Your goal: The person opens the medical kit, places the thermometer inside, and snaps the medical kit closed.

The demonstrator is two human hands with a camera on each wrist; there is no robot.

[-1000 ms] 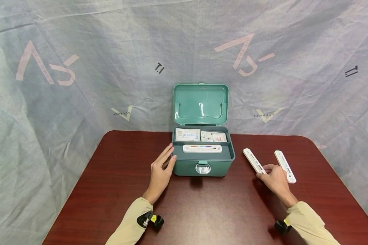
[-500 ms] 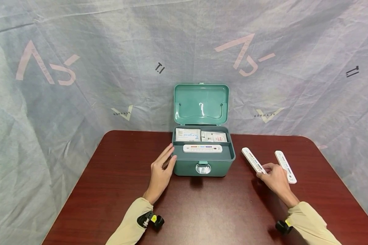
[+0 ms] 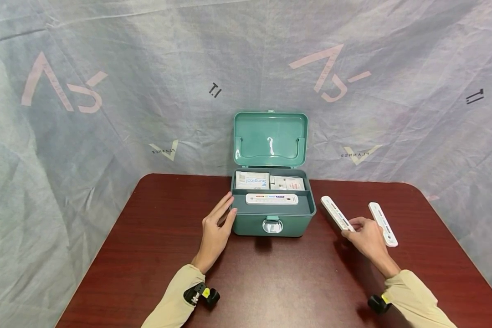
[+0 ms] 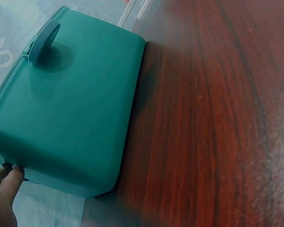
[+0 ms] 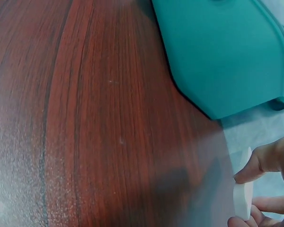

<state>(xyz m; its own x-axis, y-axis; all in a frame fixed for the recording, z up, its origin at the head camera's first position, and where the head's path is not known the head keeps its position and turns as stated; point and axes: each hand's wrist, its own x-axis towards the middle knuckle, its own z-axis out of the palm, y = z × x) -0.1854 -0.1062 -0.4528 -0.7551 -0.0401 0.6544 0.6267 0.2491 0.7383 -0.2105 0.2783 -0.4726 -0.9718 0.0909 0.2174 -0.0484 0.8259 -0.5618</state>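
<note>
A green first-aid-type box [image 3: 266, 225] stands with its lid [image 3: 270, 139] raised. My left hand [image 3: 214, 234] touches its left side with extended fingers; in the left wrist view, fingertips [image 4: 12, 182] meet the box wall. My right hand [image 3: 368, 237] pinches the near end of a long white thermometer [image 3: 336, 213], which seems lifted slightly off the table. In the right wrist view, the thermometer [image 5: 243, 196] is seen edge-on between thumb and fingers. Another white thermometer [image 3: 383, 224] lies just right of that hand. A third thermometer [image 3: 272, 199] rests in the box's front compartment.
The box's rear compartments hold a packet marked "Surgical" [image 3: 252, 180] and smaller white packets [image 3: 287, 183]. A metal latch [image 3: 272, 226] hangs at its front. The dark red table [image 3: 164, 214] ends at a grey cloth backdrop [image 3: 180, 68].
The far end of the held thermometer has shifted slightly left and away, with the right hand nearly still. The left hand stays against the box.
</note>
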